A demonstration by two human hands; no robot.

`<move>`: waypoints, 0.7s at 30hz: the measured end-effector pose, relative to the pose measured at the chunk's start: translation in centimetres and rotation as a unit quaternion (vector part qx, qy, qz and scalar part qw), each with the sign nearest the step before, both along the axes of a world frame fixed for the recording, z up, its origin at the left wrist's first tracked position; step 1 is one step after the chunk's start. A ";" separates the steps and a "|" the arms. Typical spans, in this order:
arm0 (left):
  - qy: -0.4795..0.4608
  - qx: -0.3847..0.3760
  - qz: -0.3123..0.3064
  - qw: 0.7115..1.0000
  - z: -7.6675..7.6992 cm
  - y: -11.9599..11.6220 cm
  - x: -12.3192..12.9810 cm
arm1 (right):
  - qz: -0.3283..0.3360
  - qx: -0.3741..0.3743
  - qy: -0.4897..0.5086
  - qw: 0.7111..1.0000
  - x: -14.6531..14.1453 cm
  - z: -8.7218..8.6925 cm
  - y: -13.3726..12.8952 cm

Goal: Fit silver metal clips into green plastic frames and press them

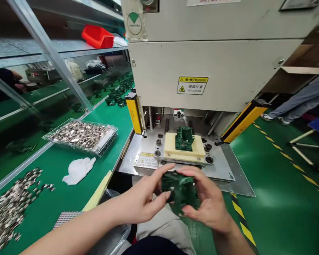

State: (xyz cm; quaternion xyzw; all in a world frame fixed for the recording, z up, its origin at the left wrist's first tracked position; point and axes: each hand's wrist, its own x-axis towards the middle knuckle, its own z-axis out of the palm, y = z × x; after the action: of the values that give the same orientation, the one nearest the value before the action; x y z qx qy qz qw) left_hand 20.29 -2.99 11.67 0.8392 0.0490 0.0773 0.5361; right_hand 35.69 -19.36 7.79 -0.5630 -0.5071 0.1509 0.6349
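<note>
Between my two hands, in front of the press, is a dark green moulded plastic part, partly covered by my fingers. My left hand grips its left side with thumb and fingers. On the other side my right hand holds it, thumb low and fingers on top. A similar green plastic part sits on the cream fixture block on the machine's metal base, just beyond my hands.
The press has yellow light guards at both sides. Left on the green bench lie a clear tray of small metal pieces, a loose metal pile, a white cloth and more green parts. A person's legs stand right.
</note>
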 end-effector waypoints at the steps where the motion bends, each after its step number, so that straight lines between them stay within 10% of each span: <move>1: -0.025 0.042 0.000 0.999 0.7 0.4 1.5 | -0.045 0.020 0.023 0.999 1.0 -0.1 -0.7; 6: -0.116 0.132 0.100 0.979 2.0 3.6 10.1 | -0.301 0.145 0.110 0.936 6.5 -0.7 -2.1; 11: -0.095 -0.047 0.087 0.991 1.7 4.8 14.2 | -0.281 0.131 0.057 0.949 9.5 1.0 0.3; 16: -0.094 -0.125 0.170 0.973 2.6 6.5 6.5 | -0.173 -0.010 -0.040 0.984 10.3 3.0 4.0; 21: 0.063 -0.090 0.197 0.974 -0.9 9.8 -3.7 | -0.157 -0.159 -0.183 0.957 10.8 3.5 6.7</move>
State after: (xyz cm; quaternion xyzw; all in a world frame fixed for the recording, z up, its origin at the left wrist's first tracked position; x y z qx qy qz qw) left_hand 16.56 6.78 10.81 0.7647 0.2533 0.1238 0.5794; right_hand 46.51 -12.63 11.26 -0.7475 -0.4893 0.0224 0.4488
